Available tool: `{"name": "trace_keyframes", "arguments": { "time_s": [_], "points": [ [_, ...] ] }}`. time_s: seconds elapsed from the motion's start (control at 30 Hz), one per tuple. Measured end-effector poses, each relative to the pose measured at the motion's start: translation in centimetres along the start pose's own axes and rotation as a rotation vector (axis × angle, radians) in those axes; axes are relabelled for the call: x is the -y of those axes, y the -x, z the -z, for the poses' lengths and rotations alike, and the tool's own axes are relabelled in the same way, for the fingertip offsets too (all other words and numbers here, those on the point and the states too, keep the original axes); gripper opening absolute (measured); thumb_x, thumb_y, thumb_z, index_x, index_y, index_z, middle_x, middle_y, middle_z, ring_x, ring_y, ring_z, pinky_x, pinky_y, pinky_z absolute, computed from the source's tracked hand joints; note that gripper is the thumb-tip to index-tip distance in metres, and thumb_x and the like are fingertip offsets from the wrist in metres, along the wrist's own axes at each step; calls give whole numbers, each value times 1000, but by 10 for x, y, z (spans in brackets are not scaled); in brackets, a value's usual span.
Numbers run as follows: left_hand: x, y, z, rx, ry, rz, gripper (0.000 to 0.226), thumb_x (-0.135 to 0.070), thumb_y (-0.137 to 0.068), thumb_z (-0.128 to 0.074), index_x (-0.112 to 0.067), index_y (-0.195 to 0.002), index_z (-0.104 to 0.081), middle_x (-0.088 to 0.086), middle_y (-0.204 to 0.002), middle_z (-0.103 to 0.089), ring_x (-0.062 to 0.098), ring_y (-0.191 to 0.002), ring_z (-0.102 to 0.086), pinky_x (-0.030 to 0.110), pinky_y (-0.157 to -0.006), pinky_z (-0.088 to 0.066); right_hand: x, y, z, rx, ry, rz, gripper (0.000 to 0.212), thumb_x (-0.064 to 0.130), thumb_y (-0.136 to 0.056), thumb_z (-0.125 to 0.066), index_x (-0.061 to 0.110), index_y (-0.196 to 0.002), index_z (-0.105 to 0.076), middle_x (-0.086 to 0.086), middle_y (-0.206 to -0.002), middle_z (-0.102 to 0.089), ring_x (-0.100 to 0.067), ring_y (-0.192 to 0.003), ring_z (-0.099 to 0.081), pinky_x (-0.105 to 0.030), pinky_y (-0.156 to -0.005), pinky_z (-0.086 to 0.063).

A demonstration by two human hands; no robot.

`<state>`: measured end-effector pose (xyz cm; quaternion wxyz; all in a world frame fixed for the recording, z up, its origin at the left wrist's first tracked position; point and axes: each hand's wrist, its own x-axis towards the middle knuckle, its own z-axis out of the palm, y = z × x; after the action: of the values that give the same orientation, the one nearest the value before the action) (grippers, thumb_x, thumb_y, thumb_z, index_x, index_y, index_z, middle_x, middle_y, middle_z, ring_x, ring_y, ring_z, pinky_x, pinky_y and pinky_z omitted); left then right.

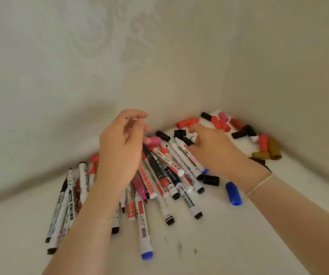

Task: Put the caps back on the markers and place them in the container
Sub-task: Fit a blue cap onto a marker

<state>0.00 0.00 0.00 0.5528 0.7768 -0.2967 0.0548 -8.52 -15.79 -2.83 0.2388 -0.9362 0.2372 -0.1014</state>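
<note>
A pile of uncapped whiteboard markers (165,171) lies fanned out on the white table (259,225), tips pointing toward the corner. Loose caps (222,124) in red, black, pink and olive are scattered along the back right wall. A pink cap (154,140) and a black cap (162,135) lie just beyond the pile. My left hand (120,147) hovers over the left part of the pile, fingers loosely curled, nothing visibly held. My right hand (213,149) reaches across the marker tips, and its fingertips pinch a black cap (187,141). I see no container.
Patterned walls meet in a corner right behind the caps. A blue cap (234,193) and another black cap (211,180) lie to the right of the pile. Small dark ink marks (179,247) spot the table near me.
</note>
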Motion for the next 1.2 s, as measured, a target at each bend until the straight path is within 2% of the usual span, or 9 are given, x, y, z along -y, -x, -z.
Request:
{"name": "trace_keyframes", "arguments": {
  "time_s": [0.07, 0.27, 0.5, 0.57, 0.7, 0.8, 0.97, 1.07, 1.2],
  "points": [
    [-3, -7, -12, 69, 26, 44, 19, -14, -99, -46, -26, -102, -61, -6, -85, -67, 0, -63, -65, 12, -62, -51, 5, 1, -11, -28, 128, 37, 26, 18, -92, -49, 13, -118, -49, -1, -90, -55, -23, -91, -52, -33, -76, -37],
    [-1, -19, -36, 205, -28, 75, 24, -15, -98, -46, -32, -89, -59, -5, -91, -67, 12, -74, -69, 43, -73, -59, 16, -2, -20, -55, 257, -8, 26, 19, -91, -48, 11, -115, -45, -8, -107, -59, -30, -105, -50, -41, -89, -32],
    [-19, -14, -55, 180, -151, -9, 18, -15, -96, -46, -24, -97, -61, -5, -83, -65, 15, -61, -63, 32, -54, -53, -1, -3, 30, -213, -300, -243, 25, 24, -87, -60, 10, -105, -48, -5, -87, -60, -21, -74, -61, -36, -62, -53],
    [-25, -7, -62, 403, -173, -9, 14, -19, -95, -49, -24, -93, -62, -6, -81, -66, 8, -59, -57, 20, -52, -44, -10, 1, 53, -235, -462, -304, 21, 25, -90, -57, 9, -102, -51, -10, -85, -67, -18, -63, -64, -34, -58, -54],
    [-35, 16, -80, 1099, -270, -78, 28, -29, -87, -66, -37, -115, -63, -14, -101, -61, 2, -88, -60, 20, -81, -49, -19, 11, 75, -296, -482, -302, 34, 44, -90, -56, 15, -105, -56, -3, -71, -63, -13, -50, -55, -23, -45, -42],
    [-39, 32, -94, 1262, -474, -220, 48, -15, -85, -65, -39, -126, -57, -15, -105, -47, 5, -94, -53, 21, -84, -45, -19, 12, 77, -295, -492, -266, 31, 40, -89, -58, 14, -106, -55, -2, -72, -60, -16, -58, -54, -29, -54, -46],
    [-39, 30, -96, 1131, -457, -239, 24, -25, -87, -67, -27, -111, -68, -13, -102, -53, 5, -91, -54, 18, -81, -42, -12, 13, 75, -257, -489, -238, 32, 39, -89, -58, 10, -103, -56, -3, -61, -57, -15, -49, -48, -24, -47, -40],
    [-36, 8, -83, 865, -193, -99, 12, -29, -85, -70, -28, -96, -63, -13, -91, -63, 6, -86, -61, 17, -76, -46, -13, 13, 77, -256, -532, -245, 24, 30, -87, -61, 11, -102, -57, -6, -67, -60, -15, -46, -47, -23, -42, -37],
    [-26, -20, -57, 523, 128, 168, 17, -24, -87, -69, -26, -102, -63, -8, -86, -74, 7, -89, -67, 27, -87, -51, -14, 19, 88, -214, -597, -213, 14, 16, -86, -62, 15, -101, -60, -6, -71, -64, -10, -41, -46, -23, -40, -36]
  ]
}}
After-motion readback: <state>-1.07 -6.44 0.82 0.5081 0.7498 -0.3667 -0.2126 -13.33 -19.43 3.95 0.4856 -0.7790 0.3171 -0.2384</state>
